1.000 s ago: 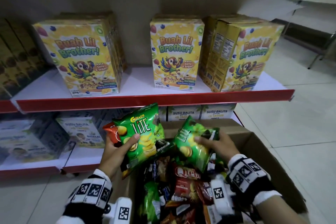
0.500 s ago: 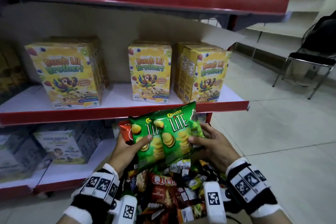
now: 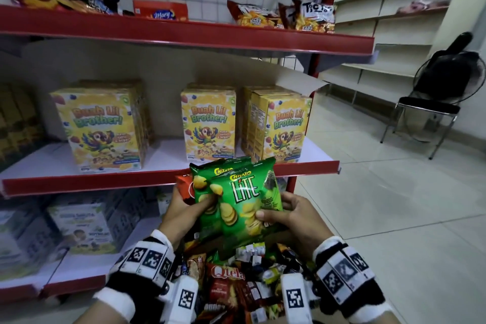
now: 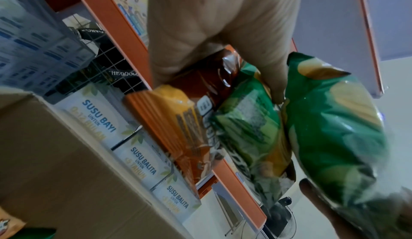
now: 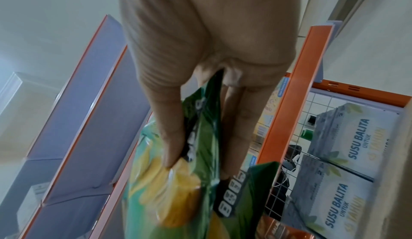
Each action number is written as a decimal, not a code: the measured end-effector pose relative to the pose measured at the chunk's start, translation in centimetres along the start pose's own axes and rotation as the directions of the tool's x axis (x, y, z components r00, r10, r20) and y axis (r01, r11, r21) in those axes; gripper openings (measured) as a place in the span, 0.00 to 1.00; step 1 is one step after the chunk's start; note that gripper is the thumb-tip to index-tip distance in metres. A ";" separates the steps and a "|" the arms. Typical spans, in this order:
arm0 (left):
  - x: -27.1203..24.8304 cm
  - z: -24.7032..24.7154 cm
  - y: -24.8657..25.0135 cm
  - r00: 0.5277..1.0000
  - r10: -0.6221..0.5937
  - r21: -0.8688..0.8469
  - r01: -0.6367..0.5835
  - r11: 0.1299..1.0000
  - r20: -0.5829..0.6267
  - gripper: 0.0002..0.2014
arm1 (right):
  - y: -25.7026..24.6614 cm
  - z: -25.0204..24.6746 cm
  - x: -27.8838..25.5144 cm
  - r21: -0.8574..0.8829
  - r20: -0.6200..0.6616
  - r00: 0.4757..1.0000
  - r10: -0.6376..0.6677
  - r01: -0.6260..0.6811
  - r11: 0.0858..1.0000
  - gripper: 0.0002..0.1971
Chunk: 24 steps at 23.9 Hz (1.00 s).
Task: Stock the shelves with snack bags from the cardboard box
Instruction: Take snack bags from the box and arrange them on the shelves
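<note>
Two green Chitato Lite snack bags overlap in front of me, above the box of snacks (image 3: 231,284). My right hand (image 3: 286,216) pinches the front green bag (image 3: 247,200), thumb on its face, also seen as the front green bag (image 5: 174,181) in the right wrist view. My left hand (image 3: 189,208) grips the rear green bag (image 3: 207,184) together with a red-brown bag (image 3: 185,187) behind it. In the left wrist view the red-brown bag (image 4: 196,119) and the rear green bag (image 4: 252,128) sit under my fingers (image 4: 274,77). The cardboard box wall (image 4: 67,172) shows beside them.
The red-edged top shelf (image 3: 184,31) carries snack bags (image 3: 281,17) and a Mary box (image 3: 160,9). The middle shelf (image 3: 168,155) holds yellow cereal boxes (image 3: 207,123); milk boxes (image 3: 86,223) fill the lowest shelf. A chair with a black bag (image 3: 436,97) stands at right on the tiled floor.
Both hands have lifted the bags out of the box and brought them together, the right bag now overlapping the left one. My view has tilted up, showing the top shelf.
</note>
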<state>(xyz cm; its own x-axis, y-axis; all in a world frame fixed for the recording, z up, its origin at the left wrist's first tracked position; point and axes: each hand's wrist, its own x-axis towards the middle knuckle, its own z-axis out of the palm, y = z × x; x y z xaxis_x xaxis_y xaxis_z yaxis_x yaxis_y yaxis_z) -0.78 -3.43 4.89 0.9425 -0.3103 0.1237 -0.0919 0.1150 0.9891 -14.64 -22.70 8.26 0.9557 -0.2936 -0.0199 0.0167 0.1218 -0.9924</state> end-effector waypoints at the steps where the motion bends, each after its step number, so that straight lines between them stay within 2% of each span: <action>1: -0.4 0.0 0.5 1.000 -0.003 -0.001 0.003 1.000 -0.002 0.30 | -0.3 -0.1 -0.4 -0.017 0.003 1.000 0.011 -0.010 1.000 0.22; 3: -1.0 0.1 1.4 1.000 -0.008 0.004 0.008 1.000 -0.002 0.46 | -0.8 -0.3 -0.9 -0.019 0.017 1.000 0.021 -0.021 1.000 0.24; 4: -1.4 0.2 1.8 1.000 -0.010 0.008 0.010 1.000 -0.002 0.50 | -1.1 -0.3 -1.4 -0.014 0.023 1.000 0.020 -0.020 1.000 0.27; 6: -1.8 0.9 2.3 1.000 0.013 0.053 -0.014 0.999 0.006 0.49 | -1.4 0.0 -2.1 -0.021 0.049 0.999 -0.002 0.003 1.000 0.30; 9: -2.0 1.9 3.3 1.000 0.020 0.072 -0.020 0.997 0.011 0.41 | -2.1 0.5 -2.8 -0.044 0.023 0.996 -0.081 0.082 0.996 0.29; 13: -1.7 2.2 4.9 1.000 0.001 0.064 -0.002 0.998 0.027 0.55 | -4.0 -0.9 -2.5 -0.118 -0.072 0.981 -0.178 0.169 0.979 0.23; 17: -0.9 2.1 6.4 0.998 0.031 0.018 -0.032 0.999 0.053 0.49 | -5.5 -2.1 -1.2 -0.120 -0.040 0.985 -0.170 0.164 0.979 0.25; 20: 0.4 1.8 7.1 0.997 0.038 0.004 -0.038 0.999 0.070 0.48 | -5.7 -2.0 -0.1 -0.084 -0.015 0.985 -0.173 0.171 0.982 0.18; 24: 2.5 1.9 6.1 0.993 0.055 -0.011 -0.054 0.998 0.102 0.50 | -4.2 -2.7 2.0 -0.013 -0.023 0.985 -0.172 0.172 0.985 0.26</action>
<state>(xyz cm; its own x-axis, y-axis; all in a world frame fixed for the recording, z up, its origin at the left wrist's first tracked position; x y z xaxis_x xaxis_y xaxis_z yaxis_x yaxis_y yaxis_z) 0.43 -5.36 11.36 0.8985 -0.3977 0.1857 -0.1395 0.1425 0.9799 -13.60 -26.32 12.11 0.9314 -0.3323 0.1484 0.1769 0.0569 -0.9826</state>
